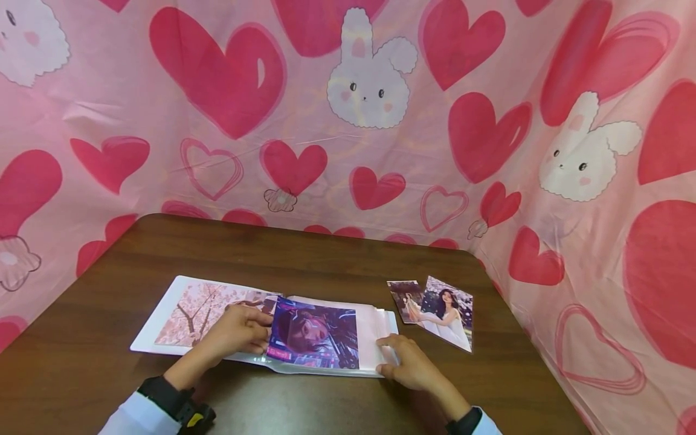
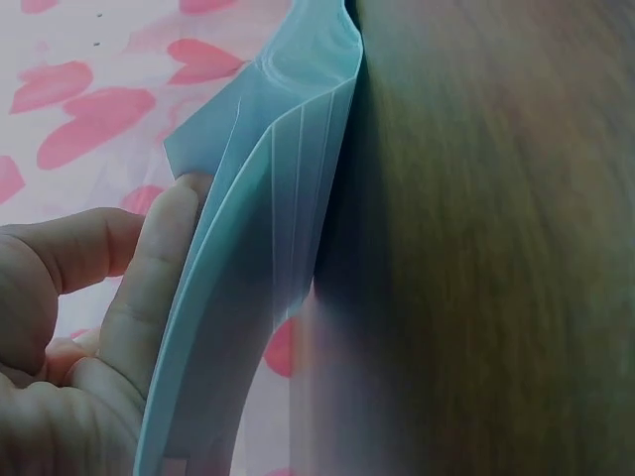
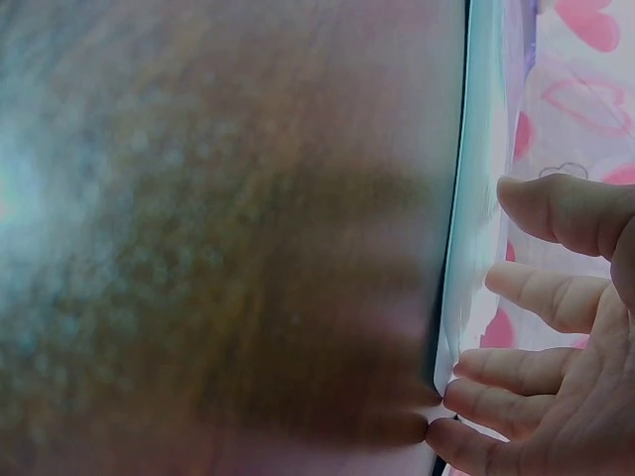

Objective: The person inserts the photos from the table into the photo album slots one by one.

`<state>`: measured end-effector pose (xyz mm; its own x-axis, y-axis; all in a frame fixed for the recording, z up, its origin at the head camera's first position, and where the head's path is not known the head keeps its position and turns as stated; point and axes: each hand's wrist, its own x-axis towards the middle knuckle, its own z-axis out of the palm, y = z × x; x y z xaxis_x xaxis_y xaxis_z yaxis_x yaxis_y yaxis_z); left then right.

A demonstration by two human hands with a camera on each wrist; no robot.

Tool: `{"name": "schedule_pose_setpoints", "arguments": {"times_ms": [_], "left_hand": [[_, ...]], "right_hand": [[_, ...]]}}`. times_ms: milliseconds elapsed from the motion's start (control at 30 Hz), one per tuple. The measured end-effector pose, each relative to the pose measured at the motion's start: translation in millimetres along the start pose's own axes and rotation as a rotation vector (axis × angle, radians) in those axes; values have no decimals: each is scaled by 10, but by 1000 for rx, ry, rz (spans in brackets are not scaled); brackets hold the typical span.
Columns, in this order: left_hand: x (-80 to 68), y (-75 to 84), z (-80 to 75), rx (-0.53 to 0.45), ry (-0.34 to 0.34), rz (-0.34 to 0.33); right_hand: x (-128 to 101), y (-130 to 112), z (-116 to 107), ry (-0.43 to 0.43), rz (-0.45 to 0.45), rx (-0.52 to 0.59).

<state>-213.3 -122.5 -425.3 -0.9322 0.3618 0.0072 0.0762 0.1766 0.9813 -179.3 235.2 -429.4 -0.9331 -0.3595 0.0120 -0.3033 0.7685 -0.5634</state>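
While the album (image 1: 228, 320) is lying open on the table (image 1: 304, 254) right under both hands, the left hand (image 1: 239, 329) is pinching the edge of the purple photo (image 1: 315, 335), likely to slide it into a sleeve. The right hand (image 1: 408, 362) is pressing flat, fingers straight, on the album's right edge, seemingly to keep the pages (image 2: 268, 258) from moving. Two loose photos (image 1: 440, 311) are sitting just past the right hand, close enough to grab.
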Motion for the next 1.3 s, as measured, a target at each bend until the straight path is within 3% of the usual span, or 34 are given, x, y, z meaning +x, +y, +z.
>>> {"name": "schedule_pose_setpoints", "arguments": {"times_ms": [300, 800, 1300], "left_hand": [[62, -48, 96, -1, -18, 4], [113, -19, 211, -6, -20, -45], [167, 6, 307, -90, -82, -29]], "right_hand": [[-8, 5, -1, 17, -24, -5], [-1, 18, -2, 3, -24, -8], [3, -5, -6, 1, -5, -8]]}}
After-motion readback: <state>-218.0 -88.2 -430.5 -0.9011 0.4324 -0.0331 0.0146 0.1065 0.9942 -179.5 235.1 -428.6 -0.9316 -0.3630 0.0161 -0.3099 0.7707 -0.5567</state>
